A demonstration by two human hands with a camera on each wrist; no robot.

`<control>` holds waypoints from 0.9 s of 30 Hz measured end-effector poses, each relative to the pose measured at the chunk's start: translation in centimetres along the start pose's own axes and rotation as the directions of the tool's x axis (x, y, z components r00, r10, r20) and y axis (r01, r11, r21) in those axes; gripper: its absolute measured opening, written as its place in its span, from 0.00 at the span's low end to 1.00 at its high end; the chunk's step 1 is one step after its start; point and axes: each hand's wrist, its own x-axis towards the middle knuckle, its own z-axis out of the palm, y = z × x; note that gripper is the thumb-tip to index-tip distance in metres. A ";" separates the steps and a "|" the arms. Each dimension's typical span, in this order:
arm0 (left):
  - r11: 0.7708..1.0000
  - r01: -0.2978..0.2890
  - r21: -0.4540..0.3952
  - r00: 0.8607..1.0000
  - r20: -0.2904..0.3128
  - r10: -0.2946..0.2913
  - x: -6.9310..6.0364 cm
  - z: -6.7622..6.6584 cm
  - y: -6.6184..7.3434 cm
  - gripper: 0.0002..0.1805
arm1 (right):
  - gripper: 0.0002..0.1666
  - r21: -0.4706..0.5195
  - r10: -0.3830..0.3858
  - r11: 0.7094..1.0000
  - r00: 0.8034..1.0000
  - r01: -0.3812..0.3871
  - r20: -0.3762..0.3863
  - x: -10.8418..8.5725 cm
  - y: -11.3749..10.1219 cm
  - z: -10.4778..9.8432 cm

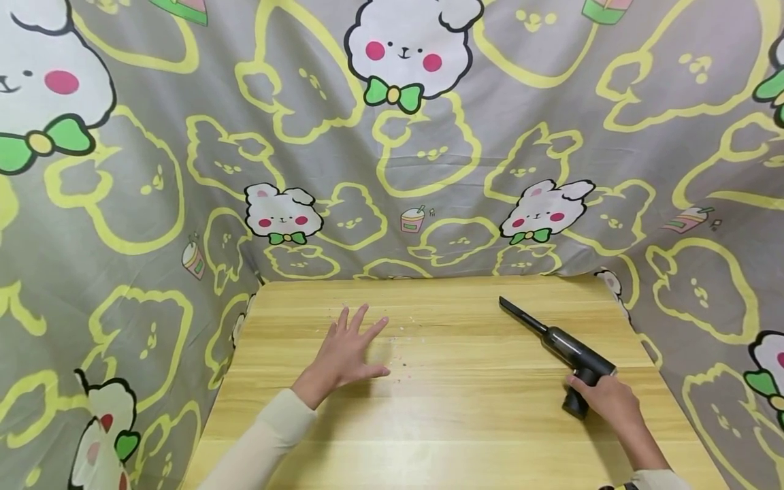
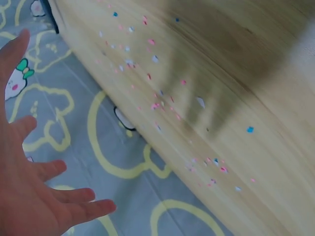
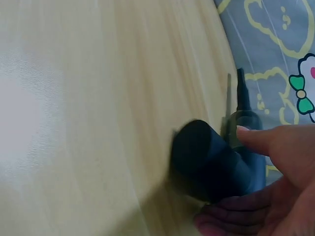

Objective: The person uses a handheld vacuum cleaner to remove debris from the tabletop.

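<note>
A black handheld vacuum (image 1: pixel 566 347) with a long narrow nozzle lies on the right part of the wooden table, its nozzle toward the back. My right hand (image 1: pixel 609 401) grips it around the handle; in the right wrist view the thumb (image 3: pixel 256 140) is on one side and the curled fingers (image 3: pixel 236 211) are on the other. My left hand (image 1: pixel 346 350) is held over the table with fingers spread and nothing in it. Small paper scraps (image 2: pixel 157 105), pink, blue and white, are scattered on the tabletop near that hand.
The wooden table (image 1: pixel 465 422) is enclosed at the back and both sides by grey cloth (image 1: pixel 441 163) printed with white rabbits and yellow outlines. The cloth hangs close along the table's edges.
</note>
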 end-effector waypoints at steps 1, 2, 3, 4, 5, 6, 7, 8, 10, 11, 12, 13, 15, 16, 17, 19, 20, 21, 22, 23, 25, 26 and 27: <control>1.000 -0.002 -0.012 1.000 0.000 0.002 0.0 0.1 0.2 0.55 | 0.38 0.000 0.005 1.000 1.000 -0.005 -0.003 0.1 0.1 0.1; 1.000 -0.004 -0.014 1.000 0.000 0.004 0.1 0.1 0.4 0.55 | 0.38 0.002 0.010 1.000 1.000 -0.010 -0.005 0.2 0.1 0.2; 1.000 -0.008 -0.018 1.000 -0.003 0.008 0.1 0.2 0.6 0.55 | 0.37 0.005 0.011 1.000 1.000 -0.011 -0.008 0.2 0.2 0.3; 1.000 -0.014 -0.014 1.000 -0.005 0.014 0.1 0.2 0.8 0.55 | 0.37 0.009 0.014 1.000 1.000 -0.014 -0.010 0.3 0.3 0.4; 1.000 -0.022 -0.011 1.000 -0.009 0.022 0.2 0.3 0.9 0.54 | 0.37 0.010 0.019 1.000 1.000 -0.018 -0.013 0.5 0.3 0.4; 1.000 -0.031 -0.002 0.999 -0.013 0.031 0.3 0.4 1.1 0.54 | 0.38 0.011 0.023 1.000 1.000 -0.023 -0.016 0.6 0.3 0.5; 0.999 -0.041 0.012 0.999 -0.019 0.041 0.4 0.4 1.2 0.54 | 0.38 0.011 0.023 1.000 1.000 -0.023 -0.020 0.7 0.3 0.6; 0.998 -0.054 0.025 0.998 -0.024 0.055 0.5 0.5 1.4 0.53 | 0.38 0.012 0.024 1.000 0.999 -0.023 -0.026 0.8 0.3 0.6; 0.996 -0.080 0.047 0.996 -0.029 0.081 0.6 0.7 1.7 0.53 | 0.39 0.015 0.027 1.000 0.999 -0.027 -0.034 1.1 0.4 0.8; 0.994 -0.092 0.061 0.995 -0.029 0.094 0.7 0.7 1.8 0.53 | 0.39 0.014 0.028 1.000 0.999 -0.027 -0.037 1.2 0.4 0.8; 0.992 -0.103 0.073 0.994 -0.031 0.106 0.8 0.8 1.9 0.53 | 0.40 0.015 0.029 0.999 0.999 -0.028 -0.040 1.2 0.5 0.9; 0.990 -0.114 0.084 0.993 -0.031 0.117 0.9 0.9 2.0 0.53 | 0.40 0.014 0.031 0.999 0.999 -0.030 -0.043 1.3 0.5 0.9; 0.986 -0.132 0.100 0.990 -0.033 0.136 1.0 1.1 2.3 0.53 | 0.40 0.017 0.036 0.999 0.998 -0.035 -0.050 1.5 0.7 1.0; 0.985 -0.139 0.102 0.989 -0.036 0.143 1.1 1.2 2.4 0.53 | 0.40 0.018 0.036 0.999 0.998 -0.035 -0.057 1.5 0.8 1.0; 0.984 -0.144 0.107 0.988 -0.038 0.149 1.2 1.2 2.5 0.53 | 0.40 0.019 0.035 0.999 0.997 -0.034 -0.063 1.6 0.8 1.1; 0.982 -0.147 0.115 0.988 -0.040 0.152 1.3 1.3 2.7 0.53 | 0.40 0.023 0.035 0.999 0.997 -0.033 -0.074 1.7 1.0 1.1; 0.982 -0.147 0.117 0.987 -0.041 0.153 1.4 1.3 2.9 0.53 | 0.41 0.026 0.033 0.999 0.996 -0.031 -0.078 1.8 1.1 1.1; 0.982 -0.147 0.120 0.988 -0.039 0.152 1.5 1.3 3.0 0.53 | 0.41 0.028 0.031 0.999 0.996 -0.028 -0.081 1.9 1.2 1.1; 0.982 -0.146 0.121 0.988 -0.037 0.152 1.7 1.3 3.2 0.53 | 0.41 0.031 0.029 0.999 0.996 -0.027 -0.085 2.0 1.3 1.1; 0.981 -0.146 0.124 0.988 -0.032 0.151 1.8 1.3 3.4 0.53 | 0.40 0.034 0.031 0.999 0.996 -0.028 -0.087 2.1 1.3 1.0; 0.981 -0.149 0.122 0.988 -0.027 0.153 2.1 1.2 3.8 0.52 | 0.41 0.033 0.036 0.999 0.995 -0.033 -0.091 2.3 1.4 1.0; 0.981 -0.152 0.121 0.987 -0.024 0.156 2.3 1.2 4.0 0.52 | 0.40 0.033 0.034 0.999 0.995 -0.031 -0.092 2.4 1.5 0.9; 0.980 -0.155 0.122 0.987 -0.020 0.159 2.5 1.2 4.2 0.52 | 0.40 0.032 0.031 0.999 0.995 -0.028 -0.094 2.5 1.5 0.9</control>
